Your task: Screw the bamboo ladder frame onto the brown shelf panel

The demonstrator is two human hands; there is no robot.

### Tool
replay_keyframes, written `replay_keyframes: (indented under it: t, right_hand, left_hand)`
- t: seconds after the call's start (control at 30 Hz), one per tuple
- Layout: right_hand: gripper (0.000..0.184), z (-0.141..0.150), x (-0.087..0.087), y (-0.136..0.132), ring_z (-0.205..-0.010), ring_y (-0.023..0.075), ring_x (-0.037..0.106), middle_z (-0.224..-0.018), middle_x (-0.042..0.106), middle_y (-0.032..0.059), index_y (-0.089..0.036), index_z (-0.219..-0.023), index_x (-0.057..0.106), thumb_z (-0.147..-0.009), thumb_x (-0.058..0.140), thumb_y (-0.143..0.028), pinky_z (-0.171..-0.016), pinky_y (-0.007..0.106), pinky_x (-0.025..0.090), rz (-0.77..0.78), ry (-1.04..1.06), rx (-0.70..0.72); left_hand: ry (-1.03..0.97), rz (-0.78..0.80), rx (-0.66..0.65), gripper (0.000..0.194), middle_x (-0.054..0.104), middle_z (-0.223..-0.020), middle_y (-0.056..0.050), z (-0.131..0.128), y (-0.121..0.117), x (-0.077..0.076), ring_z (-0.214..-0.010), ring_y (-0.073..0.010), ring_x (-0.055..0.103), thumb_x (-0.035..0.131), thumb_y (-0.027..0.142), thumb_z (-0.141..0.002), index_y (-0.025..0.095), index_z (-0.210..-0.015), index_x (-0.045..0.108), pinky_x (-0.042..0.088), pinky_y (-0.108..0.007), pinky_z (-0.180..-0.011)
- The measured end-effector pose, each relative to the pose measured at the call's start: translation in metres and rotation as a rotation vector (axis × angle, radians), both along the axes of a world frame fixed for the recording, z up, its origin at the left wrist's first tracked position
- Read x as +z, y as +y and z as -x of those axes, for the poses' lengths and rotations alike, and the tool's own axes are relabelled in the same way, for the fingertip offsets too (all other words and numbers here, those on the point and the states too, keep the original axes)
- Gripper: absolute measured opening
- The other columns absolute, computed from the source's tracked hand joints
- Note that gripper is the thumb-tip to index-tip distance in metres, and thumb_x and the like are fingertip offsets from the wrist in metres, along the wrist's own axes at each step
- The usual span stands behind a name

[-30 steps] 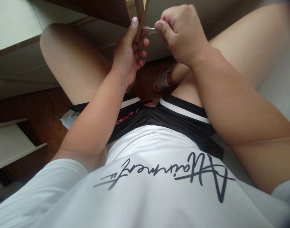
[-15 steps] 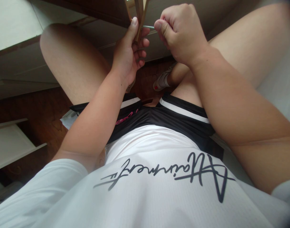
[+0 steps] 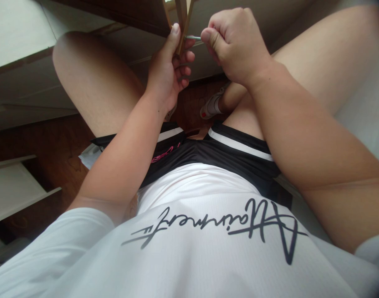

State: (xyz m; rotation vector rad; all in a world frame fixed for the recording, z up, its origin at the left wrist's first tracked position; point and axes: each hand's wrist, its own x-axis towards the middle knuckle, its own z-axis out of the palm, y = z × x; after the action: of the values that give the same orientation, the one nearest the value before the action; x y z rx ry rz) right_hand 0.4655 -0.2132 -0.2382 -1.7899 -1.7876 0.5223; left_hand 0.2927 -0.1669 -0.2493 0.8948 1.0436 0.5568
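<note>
My left hand (image 3: 165,68) is closed around the lower end of a narrow wooden strip (image 3: 184,24), its thumb on the near face and its fingers curling behind. Facing it from the right, my right hand (image 3: 237,45) makes a fist around a screwdriver (image 3: 194,37). Only the thin metal shaft shows; the handle is hidden inside the fist. The shaft runs level to the strip, and its tip meets the wood near my left fingers. A dark brown wooden panel (image 3: 136,14) adjoins the strip on the left.
My bare legs are spread on both sides, with a shoe (image 3: 209,105) on the brown wooden floor (image 3: 66,165). A pale surface (image 3: 18,29) lies at upper left. White furniture pieces (image 3: 15,190) are at lower left.
My right fist has lowered slightly and moved a touch left, and the screwdriver shaft tilts a little differently. My left hand and the wooden strip stay in place.
</note>
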Motion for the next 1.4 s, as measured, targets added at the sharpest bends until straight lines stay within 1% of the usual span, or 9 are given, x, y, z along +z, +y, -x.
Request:
replay_keyframes:
  t: [0.13,0.33,0.63,0.77,0.9,1.03,1.17,1.27,1.4]
  right_hand:
    - [0.033,-0.0016,-0.0011,-0.0001,-0.06,0.0141,0.05,-0.058,0.051,-0.0005,-0.017,-0.068,0.062,-0.096,0.054,-0.033,-0.062,0.028,0.032,-0.023,-0.002,0.01]
    - [0.032,-0.0028,-0.0038,0.0001,-0.061,0.0157,0.05,-0.059,0.051,-0.0004,-0.021,-0.066,0.059,-0.095,0.053,-0.034,-0.063,0.029,0.032,-0.024,0.021,0.02]
    - [0.032,-0.0016,-0.0023,0.0005,-0.063,0.0166,0.051,-0.06,0.053,-0.0001,-0.025,-0.064,0.055,-0.094,0.052,-0.036,-0.064,0.03,0.033,0.007,0.0,-0.012]
    - [0.031,-0.0014,-0.0016,0.0006,-0.062,0.015,0.051,-0.06,0.053,0.0003,-0.02,-0.067,0.059,-0.094,0.054,-0.032,-0.064,0.029,0.033,-0.004,0.008,-0.015]
    - [0.032,-0.0014,-0.0022,0.0006,-0.057,0.0122,0.046,-0.056,0.05,-0.0006,-0.016,-0.065,0.058,-0.094,0.056,-0.029,-0.06,0.027,0.029,-0.044,0.068,-0.001]
    - [0.036,-0.0022,-0.0031,0.0007,-0.057,0.0121,0.046,-0.056,0.049,-0.001,-0.018,-0.065,0.058,-0.096,0.053,-0.033,-0.06,0.027,0.028,-0.052,0.076,0.024]
    - [0.035,-0.0024,-0.0037,0.0014,-0.057,0.0135,0.046,-0.058,0.05,-0.001,-0.02,-0.066,0.059,-0.097,0.053,-0.035,-0.06,0.029,0.03,-0.022,0.057,0.013]
    - [0.035,-0.0028,-0.0041,0.0026,-0.06,0.0145,0.049,-0.06,0.051,-0.0005,-0.02,-0.068,0.061,-0.097,0.053,-0.037,-0.062,0.029,0.033,-0.028,0.035,0.012]
    - [0.045,-0.0043,-0.0056,0.0036,-0.068,0.0164,0.054,-0.067,0.055,0.0011,-0.022,-0.075,0.065,-0.101,0.045,-0.052,-0.069,0.03,0.038,-0.079,0.006,0.019]
  left_hand:
    - [0.003,0.007,-0.002,0.038,0.068,-0.082,-0.001,-0.0006,-0.0004,0.0033,-0.058,-0.0148,0.055,0.048,0.056,-0.091,0.036,-0.068,0.071,0.037,-0.029,-0.038]
    - [0.031,-0.024,-0.021,0.028,0.07,-0.087,0.001,0.0008,0.0007,-0.0012,-0.067,-0.0218,0.06,0.054,0.062,-0.08,0.041,-0.071,0.068,0.027,-0.032,-0.037]
    - [-0.056,0.017,0.009,0.024,0.067,-0.077,0.001,0.001,0.0016,-0.0032,-0.057,-0.0159,0.052,0.062,0.056,-0.081,0.038,-0.067,0.069,0.03,-0.032,-0.039]
    - [-0.041,0.016,0.023,0.016,0.068,-0.075,0.003,-0.0001,0.0011,-0.0029,-0.062,-0.0201,0.057,0.065,0.059,-0.074,0.044,-0.073,0.069,0.029,-0.032,-0.035]
    - [-0.012,0.029,0.045,0.018,0.071,-0.078,0.001,-0.0002,0.0002,-0.0013,-0.07,-0.026,0.065,0.066,0.058,-0.074,0.046,-0.087,0.072,0.029,-0.034,-0.034]
    - [-0.097,0.102,0.071,0.011,0.069,-0.071,0.001,0.001,0.0009,0.0004,-0.06,-0.0202,0.062,0.065,0.049,-0.082,0.043,-0.086,0.073,0.034,-0.032,-0.036]
    - [-0.167,0.217,0.073,0.017,0.067,-0.068,0.002,0.0017,0.0024,0.0019,-0.051,-0.013,0.054,0.059,0.046,-0.091,0.037,-0.088,0.074,0.037,-0.024,-0.035]
    - [-0.155,0.227,0.096,0.019,0.068,-0.067,0.001,0.0011,0.0019,0.004,-0.05,-0.0129,0.054,0.059,0.045,-0.092,0.035,-0.086,0.074,0.038,-0.023,-0.035]
    - [-0.152,0.251,0.137,0.013,0.069,-0.067,0.0,0.0006,0.0006,0.0057,-0.055,-0.0163,0.06,0.065,0.044,-0.088,0.039,-0.094,0.076,0.039,-0.024,-0.034]
